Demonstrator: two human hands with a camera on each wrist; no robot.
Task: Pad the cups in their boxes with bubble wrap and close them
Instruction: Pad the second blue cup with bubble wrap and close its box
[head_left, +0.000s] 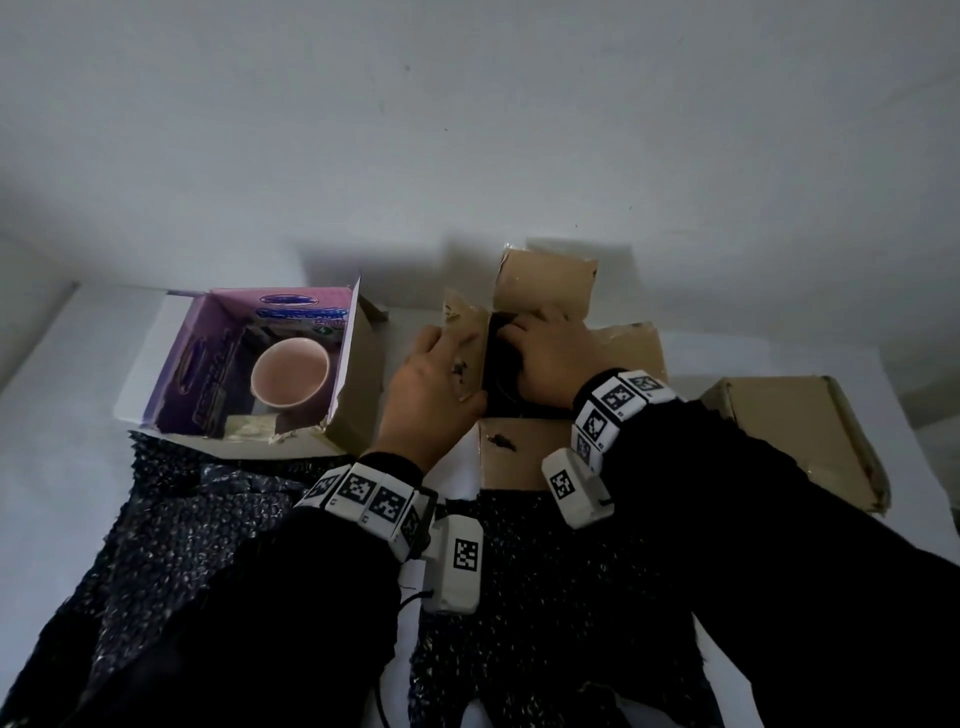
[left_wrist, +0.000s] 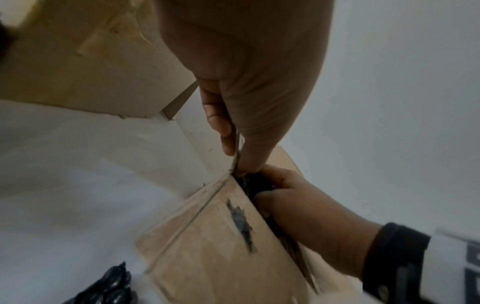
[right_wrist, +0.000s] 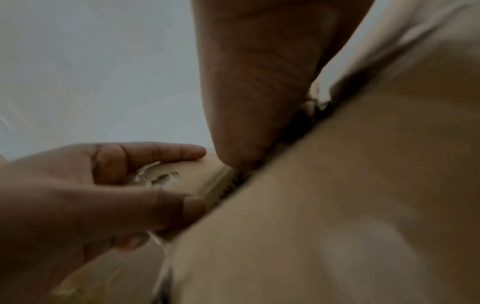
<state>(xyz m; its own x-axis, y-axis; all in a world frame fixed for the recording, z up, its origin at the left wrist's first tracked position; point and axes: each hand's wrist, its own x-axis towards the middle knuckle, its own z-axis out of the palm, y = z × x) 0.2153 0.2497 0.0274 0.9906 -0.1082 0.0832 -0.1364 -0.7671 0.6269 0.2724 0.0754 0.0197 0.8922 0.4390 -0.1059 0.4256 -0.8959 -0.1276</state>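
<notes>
A brown cardboard box (head_left: 545, 283) stands mid-table with its flaps spread. My left hand (head_left: 447, 338) pinches the box's left flap (left_wrist: 207, 236) between thumb and fingers and holds it up. My right hand (head_left: 519, 327) reaches into the opening, its fingers curled into black bubble wrap (left_wrist: 249, 183) that fills the box. Any cup in there is hidden. To the left, a pink cup (head_left: 291, 371) sits bare inside an open purple-lined box (head_left: 208, 364).
A third brown box (head_left: 800, 426) lies closed at the right. Sheets of black bubble wrap (head_left: 208, 519) cover the near table under both forearms. A white wall rises just behind the boxes.
</notes>
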